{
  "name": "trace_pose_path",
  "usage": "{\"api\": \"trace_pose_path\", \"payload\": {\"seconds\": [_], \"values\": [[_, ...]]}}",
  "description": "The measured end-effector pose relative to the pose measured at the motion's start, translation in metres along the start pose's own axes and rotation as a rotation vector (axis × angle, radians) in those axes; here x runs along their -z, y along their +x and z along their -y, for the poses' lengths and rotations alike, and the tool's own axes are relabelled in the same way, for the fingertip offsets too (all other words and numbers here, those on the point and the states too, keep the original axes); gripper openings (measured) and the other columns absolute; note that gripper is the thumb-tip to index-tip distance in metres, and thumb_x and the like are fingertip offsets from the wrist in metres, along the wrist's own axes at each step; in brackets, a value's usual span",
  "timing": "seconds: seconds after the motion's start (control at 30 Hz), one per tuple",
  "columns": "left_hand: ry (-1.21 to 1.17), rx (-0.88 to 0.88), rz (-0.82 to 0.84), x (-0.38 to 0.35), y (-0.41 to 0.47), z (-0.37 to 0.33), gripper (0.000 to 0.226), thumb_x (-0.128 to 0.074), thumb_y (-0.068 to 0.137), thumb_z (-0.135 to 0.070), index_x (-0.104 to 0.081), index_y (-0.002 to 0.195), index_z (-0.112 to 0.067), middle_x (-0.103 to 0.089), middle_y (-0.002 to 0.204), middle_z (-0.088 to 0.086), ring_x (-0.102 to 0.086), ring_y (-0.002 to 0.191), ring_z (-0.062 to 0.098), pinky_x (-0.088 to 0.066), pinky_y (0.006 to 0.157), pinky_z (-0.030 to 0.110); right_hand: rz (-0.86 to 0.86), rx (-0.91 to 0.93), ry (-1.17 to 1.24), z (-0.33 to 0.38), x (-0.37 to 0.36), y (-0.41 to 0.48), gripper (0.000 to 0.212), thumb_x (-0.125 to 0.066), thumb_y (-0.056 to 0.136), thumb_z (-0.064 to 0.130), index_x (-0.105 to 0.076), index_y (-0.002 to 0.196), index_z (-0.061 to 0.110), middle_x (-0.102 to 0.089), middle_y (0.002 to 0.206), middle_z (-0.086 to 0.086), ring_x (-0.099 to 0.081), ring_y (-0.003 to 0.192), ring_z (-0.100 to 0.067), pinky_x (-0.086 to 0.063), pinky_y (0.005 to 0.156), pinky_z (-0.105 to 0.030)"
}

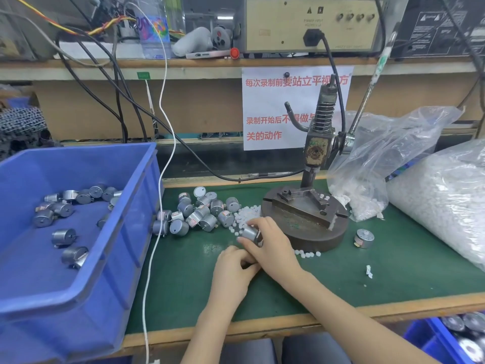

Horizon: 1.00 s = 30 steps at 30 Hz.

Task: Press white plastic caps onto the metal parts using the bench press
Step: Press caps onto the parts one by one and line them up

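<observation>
My right hand (273, 245) grips a small metal motor (250, 232) just in front of the bench press base (309, 232). My left hand (233, 264) sits directly below it with fingers curled inward, pinching something small that I cannot make out. Loose white plastic caps (242, 216) lie scattered on the green mat beside the hands. A pile of metal motors (202, 211) lies left of the caps. The bench press (317, 143) stands upright behind, its fixture plate (304, 203) bare.
A blue bin (78, 258) with several motors fills the left side. Two clear bags of white caps (446, 195) lie at the right. A single motor (364, 238) sits right of the press base. A white cable (154, 245) hangs across the mat's left edge.
</observation>
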State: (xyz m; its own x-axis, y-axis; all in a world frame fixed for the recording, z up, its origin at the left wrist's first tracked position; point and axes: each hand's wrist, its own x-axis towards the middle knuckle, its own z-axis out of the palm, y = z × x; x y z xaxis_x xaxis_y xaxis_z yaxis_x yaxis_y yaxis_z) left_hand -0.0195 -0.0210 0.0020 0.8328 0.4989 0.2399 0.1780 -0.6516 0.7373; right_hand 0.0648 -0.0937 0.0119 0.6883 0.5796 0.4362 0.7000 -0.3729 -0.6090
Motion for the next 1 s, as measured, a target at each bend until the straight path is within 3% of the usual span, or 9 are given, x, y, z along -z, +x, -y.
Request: {"api": "trace_pose_path", "payload": {"seconds": [0.1, 0.2, 0.3, 0.4, 0.5, 0.63, 0.77, 0.9, 1.0], "values": [[-0.095, -0.018, -0.052, 0.002, -0.005, 0.004, 0.015, -0.072, 0.076, -0.011, -0.064, 0.066, -0.018, -0.049, 0.067, -0.011, -0.050, 0.070, 0.009, -0.037, 0.065, 0.013, -0.057, 0.017, 0.134, -0.006, 0.004, -0.016, 0.027, -0.069, 0.083, 0.022, -0.060, 0.106, 0.012, -0.050, 0.101, 0.004, -0.048, 0.087, 0.001, -0.034, 0.079, -0.006], [-0.072, -0.022, -0.077, -0.001, -0.006, 0.006, 0.014, -0.071, 0.077, -0.011, -0.064, 0.068, -0.019, -0.049, 0.069, -0.011, -0.051, 0.072, 0.011, -0.038, 0.068, 0.016, -0.042, -0.009, 0.184, -0.007, 0.005, -0.018, 0.029, -0.068, 0.083, 0.018, -0.059, 0.111, 0.014, -0.049, 0.103, 0.005, -0.044, 0.090, 0.013, -0.030, 0.080, -0.001], [0.037, -0.076, -0.066, -0.004, -0.007, 0.006, 0.002, -0.067, 0.081, -0.013, -0.067, 0.079, -0.013, -0.042, 0.074, -0.015, -0.045, 0.082, 0.013, -0.034, 0.073, 0.020, -0.048, -0.099, 0.217, -0.007, 0.005, -0.018, 0.030, -0.066, 0.084, 0.022, -0.055, 0.113, 0.022, -0.049, 0.099, 0.016, -0.046, 0.085, 0.008, -0.031, 0.074, -0.002], [0.082, -0.109, -0.061, -0.006, -0.009, 0.008, 0.004, -0.064, 0.084, -0.017, -0.067, 0.086, -0.015, -0.037, 0.075, -0.019, -0.036, 0.084, 0.008, -0.027, 0.072, 0.014, -0.038, -0.115, 0.211, -0.009, 0.005, -0.017, 0.020, -0.058, 0.091, 0.024, -0.056, 0.110, 0.022, -0.054, 0.101, 0.008, -0.047, 0.081, 0.006, -0.032, 0.072, -0.002], [0.068, -0.076, -0.066, -0.006, -0.007, 0.008, 0.008, -0.064, 0.083, -0.016, -0.066, 0.090, -0.016, -0.041, 0.079, -0.016, -0.040, 0.084, 0.010, -0.029, 0.072, 0.015, 0.021, -0.095, 0.184, -0.009, 0.005, -0.018, 0.025, -0.048, 0.096, 0.024, -0.056, 0.119, 0.018, -0.054, 0.104, 0.002, -0.045, 0.087, 0.002, -0.029, 0.077, 0.001], [-0.125, 0.019, -0.110, -0.001, -0.008, 0.006, 0.025, -0.054, 0.081, 0.002, -0.064, 0.090, -0.019, -0.054, 0.082, -0.012, -0.053, 0.079, 0.010, -0.039, 0.072, 0.010, 0.128, -0.073, 0.135, -0.010, 0.004, -0.020, 0.037, -0.038, 0.100, 0.024, -0.044, 0.137, 0.022, -0.044, 0.099, 0.005, -0.042, 0.091, -0.003, -0.026, 0.078, -0.001], [-0.249, 0.114, -0.139, 0.004, -0.009, 0.006, 0.036, -0.046, 0.080, 0.010, -0.060, 0.087, -0.022, -0.059, 0.085, -0.007, -0.056, 0.079, 0.005, -0.039, 0.071, 0.004, 0.210, -0.026, 0.059, -0.014, 0.002, -0.025, 0.039, -0.036, 0.100, 0.025, -0.039, 0.139, 0.028, -0.040, 0.097, 0.011, -0.040, 0.091, -0.002, -0.026, 0.076, -0.012], [-0.210, 0.095, -0.134, 0.004, -0.009, 0.005, 0.031, -0.046, 0.082, 0.008, -0.063, 0.091, -0.016, -0.059, 0.088, -0.005, -0.055, 0.082, -0.001, -0.040, 0.074, 0.006, 0.226, -0.018, 0.047, -0.013, 0.003, -0.026, 0.040, -0.038, 0.100, 0.026, -0.038, 0.140, 0.028, -0.040, 0.099, 0.009, -0.041, 0.091, -0.004, -0.028, 0.076, -0.015], [-0.199, 0.089, -0.144, 0.004, -0.009, 0.005, 0.029, -0.046, 0.083, 0.007, -0.063, 0.092, -0.014, -0.059, 0.089, -0.004, -0.057, 0.085, 0.007, -0.042, 0.080, 0.018, 0.234, 0.002, 0.049, -0.012, 0.004, -0.026, 0.041, -0.038, 0.099, 0.026, -0.037, 0.140, 0.026, -0.041, 0.100, 0.007, -0.041, 0.092, -0.005, -0.029, 0.078, -0.015]]}}
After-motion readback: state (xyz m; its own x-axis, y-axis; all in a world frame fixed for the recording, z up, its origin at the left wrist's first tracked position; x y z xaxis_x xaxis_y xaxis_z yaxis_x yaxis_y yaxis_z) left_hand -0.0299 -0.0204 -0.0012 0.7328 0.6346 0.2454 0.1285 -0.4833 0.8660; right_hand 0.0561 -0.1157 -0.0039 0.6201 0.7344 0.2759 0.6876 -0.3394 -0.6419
